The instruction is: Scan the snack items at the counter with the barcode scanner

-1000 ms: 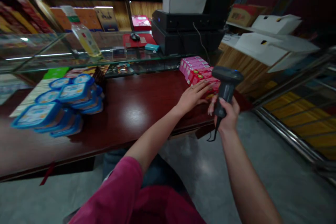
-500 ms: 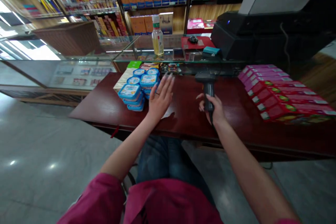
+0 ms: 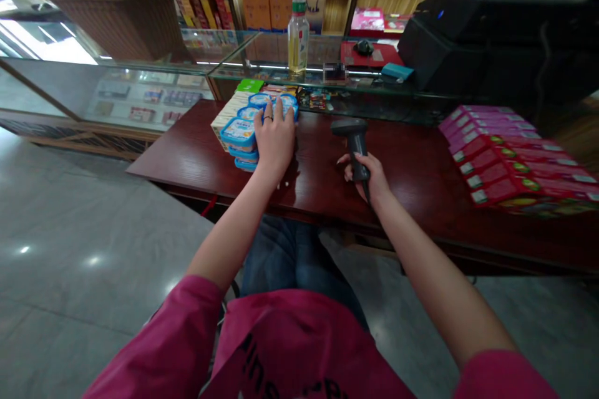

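Note:
My left hand [image 3: 274, 136] lies flat on top of a stack of blue-rimmed packs [image 3: 239, 133] at the left of the dark red wooden counter [image 3: 412, 168], fingers stretched out. My right hand [image 3: 367, 174] is closed around the grip of a black barcode scanner [image 3: 352, 137], held upright just above the counter's middle. Rows of pink and red boxes [image 3: 496, 159] lie at the counter's right end, apart from both hands.
A glass display case [image 3: 224, 65] runs behind the counter, with a clear bottle of yellowish liquid [image 3: 298, 31] on it. A black register and printer [image 3: 472, 31] stand at the back right. Shelves of orange boxes [image 3: 262, 9] fill the back wall. Grey floor lies to the left.
My left hand left the pink and red boxes, swung left across the counter and came down on the blue packs. The scanner hand moved left with it, as did my view.

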Motion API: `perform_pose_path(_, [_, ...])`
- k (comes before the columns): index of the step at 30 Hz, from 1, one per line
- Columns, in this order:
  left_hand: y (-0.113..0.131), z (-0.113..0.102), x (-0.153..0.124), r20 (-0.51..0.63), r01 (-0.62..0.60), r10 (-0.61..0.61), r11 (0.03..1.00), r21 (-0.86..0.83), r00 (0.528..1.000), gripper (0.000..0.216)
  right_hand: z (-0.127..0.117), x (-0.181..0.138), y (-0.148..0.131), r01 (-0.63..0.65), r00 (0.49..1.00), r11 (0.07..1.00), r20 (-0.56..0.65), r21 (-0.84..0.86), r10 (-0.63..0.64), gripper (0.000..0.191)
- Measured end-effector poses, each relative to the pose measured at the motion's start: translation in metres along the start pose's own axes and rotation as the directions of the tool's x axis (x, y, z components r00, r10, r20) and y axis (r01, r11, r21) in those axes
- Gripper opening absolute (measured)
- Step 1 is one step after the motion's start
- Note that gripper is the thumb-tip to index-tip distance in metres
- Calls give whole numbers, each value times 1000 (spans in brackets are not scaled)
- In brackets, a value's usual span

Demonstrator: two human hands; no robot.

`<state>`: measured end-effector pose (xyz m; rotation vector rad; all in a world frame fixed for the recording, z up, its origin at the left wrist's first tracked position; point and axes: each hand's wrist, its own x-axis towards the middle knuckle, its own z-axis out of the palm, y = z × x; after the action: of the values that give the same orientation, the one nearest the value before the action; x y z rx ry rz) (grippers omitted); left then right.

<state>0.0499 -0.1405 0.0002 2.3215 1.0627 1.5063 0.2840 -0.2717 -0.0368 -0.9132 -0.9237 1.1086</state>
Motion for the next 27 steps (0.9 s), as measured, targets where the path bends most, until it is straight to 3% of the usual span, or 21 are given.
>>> perform_pose_path(3, [25,-8,-1,31,-57,58,998,-26,998,36,-7,1,-3,3,1000,999,-21,35,-2,32])
perform_pose_path(5, [44,-5,-3,54,-56,63,990,-129,997,31,-17,1,-7,-4,999,999,-38,34,5,32])
perform_pose_path(8, [58,22,-5,112,121,-80,894,-431,990,33,-34,-3,-15,-7,996,1000,-87,26,9,33])
perform_pose_path(10, [55,51,-5,239,357,-266,677,-643,934,36,-45,-9,-21,-4,992,1000,-123,27,7,32])
perform_pose_path(12, [47,81,-3,414,559,-408,355,-749,814,32,-52,-15,-25,-2,991,1000,-134,30,6,30])
perform_pose_path(14, [37,104,1,544,649,-479,73,-757,689,27,-54,-21,-28,-1,993,999,-119,38,5,29])
perform_pose_path(17, [25,123,9,615,655,-537,-145,-742,578,27,-50,-26,-30,-10,997,998,-81,69,15,29])
perform_pose_path(20, [14,130,14,624,664,-545,-155,-732,561,34,-44,-28,-32,-17,999,997,-40,81,20,29])
perform_pose_path(24, [8,129,14,589,671,-473,6,-741,655,38,-38,-29,-33,-28,1000,996,0,84,28,30])
perform_pose_path(27, [13,127,12,595,676,-440,36,-736,672,39,-36,-31,-34,-52,999,994,3,93,52,29])
